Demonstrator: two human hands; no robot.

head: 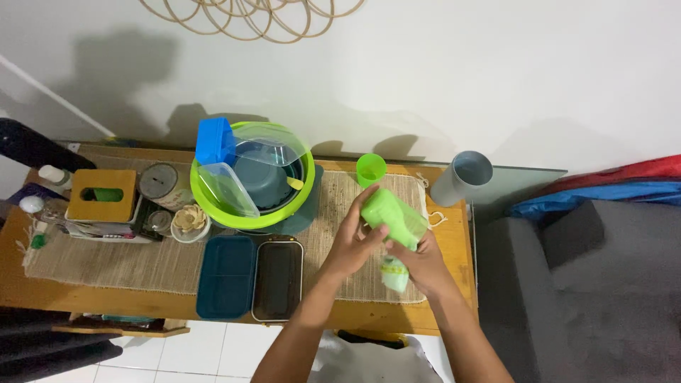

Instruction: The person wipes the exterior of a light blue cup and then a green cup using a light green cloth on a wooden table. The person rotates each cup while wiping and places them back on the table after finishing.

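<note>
Both hands share the grip on a green plastic bottle (394, 216), held tilted above the right part of the desk (454, 234): the left hand (355, 245) wraps its fingers round the upper body, and the right hand (418, 264) closes from below near a pale lid-like piece (394, 275) at the lower end, likely so one hand can steady while the other works that end. Just beyond the bottle, a small green cup (371, 169) stands upright on the woven mat (106, 259), and farther right a grey tumbler (462, 177) leans by the desk's edge. To the left, a lime green bowl (213, 202) holds a stack of clear and blue containers, apparently gathered to save room. Nearer, a dark teal tray (225, 276) and a black tray (277, 280) lie side by side, within easy reach. At far left sits a wooden tissue box (103, 193).
</note>
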